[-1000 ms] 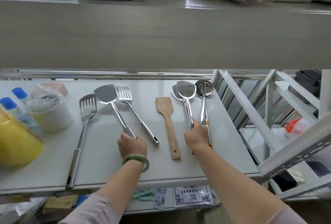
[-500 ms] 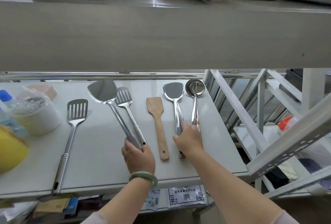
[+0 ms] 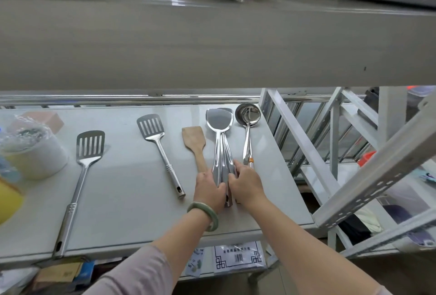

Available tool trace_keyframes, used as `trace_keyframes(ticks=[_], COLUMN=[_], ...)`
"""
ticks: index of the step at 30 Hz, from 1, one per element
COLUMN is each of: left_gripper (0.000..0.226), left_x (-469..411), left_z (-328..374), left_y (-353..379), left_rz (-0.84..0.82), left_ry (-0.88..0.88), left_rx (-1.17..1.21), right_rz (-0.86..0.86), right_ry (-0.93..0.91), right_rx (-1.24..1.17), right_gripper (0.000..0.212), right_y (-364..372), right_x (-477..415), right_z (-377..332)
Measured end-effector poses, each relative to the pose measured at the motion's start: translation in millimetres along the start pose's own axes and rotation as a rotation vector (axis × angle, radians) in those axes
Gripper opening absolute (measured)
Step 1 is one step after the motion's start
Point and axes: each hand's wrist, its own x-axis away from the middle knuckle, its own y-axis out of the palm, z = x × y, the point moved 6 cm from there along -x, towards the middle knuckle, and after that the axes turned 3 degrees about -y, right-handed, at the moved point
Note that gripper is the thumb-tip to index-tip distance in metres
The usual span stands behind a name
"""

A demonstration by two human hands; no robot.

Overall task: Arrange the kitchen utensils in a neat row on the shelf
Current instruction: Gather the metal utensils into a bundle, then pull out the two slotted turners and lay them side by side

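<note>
On the white shelf [image 3: 132, 202] lie a slotted steel spatula [image 3: 80, 172] at the left, a second slotted spatula [image 3: 160, 151] in the middle, a wooden spatula [image 3: 194, 143], two solid steel turners [image 3: 219, 134] stacked one on the other, and a ladle [image 3: 247, 127] at the far right. My left hand [image 3: 208, 191], with a green bangle on its wrist, and my right hand [image 3: 245, 185] both grip the handles of the stacked turners from either side. The wooden spatula's handle end is hidden under my left hand.
A wrapped white tub [image 3: 33, 153] and a yellow object [image 3: 8, 202] stand at the shelf's left end. The upper shelf board [image 3: 212, 42] hangs close overhead with boxes on it. White metal rack struts [image 3: 368, 188] rise to the right. Papers lie on the lower shelf.
My left hand carried the solid turner from the left side rightward and laid it on the turner under my right hand. Both hands now meet on the stacked handles.
</note>
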Motion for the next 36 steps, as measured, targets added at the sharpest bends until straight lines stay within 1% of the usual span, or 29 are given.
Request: trace_keyframes(ticks=[3, 5, 9, 12, 14, 17, 20, 22, 24, 27, 30, 31, 33, 36], left_gripper=[0.042, 0.042, 0.050, 0.055, 0.052, 0.048, 0.039, 0.032, 0.033, 0.038, 0.038, 0.039, 0.040, 0.044], left_x=[-7.5, -14.0, -23.1, -25.9, -31.0, -36.4, -29.1, -25.7, -24.3, -14.3, -6.6, -4.1, 1.4, 9.5], left_z=[3.1, 3.8, 5.9, 9.2, -7.2, -7.9, 0.6, -21.5, -24.5, -35.8, -54.0, -60.9, -75.2, -99.7], left_y=[6.7, 9.7, 13.6, 8.0, -18.9, -23.3, -30.8, -77.8, -86.5, -104.1, -134.8, -145.9, -166.9, -195.8], left_rz=[-0.020, -0.027, -0.046, -0.084, -0.050, -0.089, -0.111, -0.021, 0.031, 0.177, 0.387, 0.454, 0.552, 0.631], left_ry=[0.028, 0.026, -0.024, -0.018, -0.028, -0.016, 0.039, 0.095, 0.145, 0.165, 0.177, 0.163, 0.105, -0.048], left_rx=[-0.008, -0.062, -0.140, -0.200, -0.223, -0.319, -0.351, -0.364, -0.367, -0.328, -0.294, -0.313, -0.351, -0.365], right_rz=[-0.002, -0.009, -0.007, 0.010, -0.033, -0.014, 0.033, 0.026, 0.067, 0.144, 0.079, 0.041, -0.051, -0.122], right_ry=[-0.021, -0.024, -0.014, -0.027, -0.062, -0.073, -0.102, -0.218, -0.283, -0.402, -0.500, -0.505, -0.449, -0.332], right_rx=[-0.040, -0.046, -0.047, -0.045, -0.052, -0.068, -0.006, 0.051, 0.087, 0.110, 0.104, 0.105, 0.123, 0.228], right_gripper=[0.038, 0.037, 0.040, 0.032, 0.029, 0.018, 0.024, 0.030, 0.037, 0.043, 0.044, 0.044, 0.044, 0.041], right_y=[-1.2, -0.5, -0.3, 0.9, 20.1, 21.3, 26.3, 57.9, 56.9, 54.9, 66.7, 70.9, 78.7, 86.7], right_x=[1.8, 1.9, 1.3, -0.6, -0.5, -0.5, -3.5, 0.8, 3.8, 6.8, 11.2, 12.0, 11.9, 7.0], right_z=[0.0, 0.0, 2.3, 0.4, -21.7, -23.0, -23.0, -66.7, -77.3, -87.0, -97.1, -99.0, -97.5, -88.5])
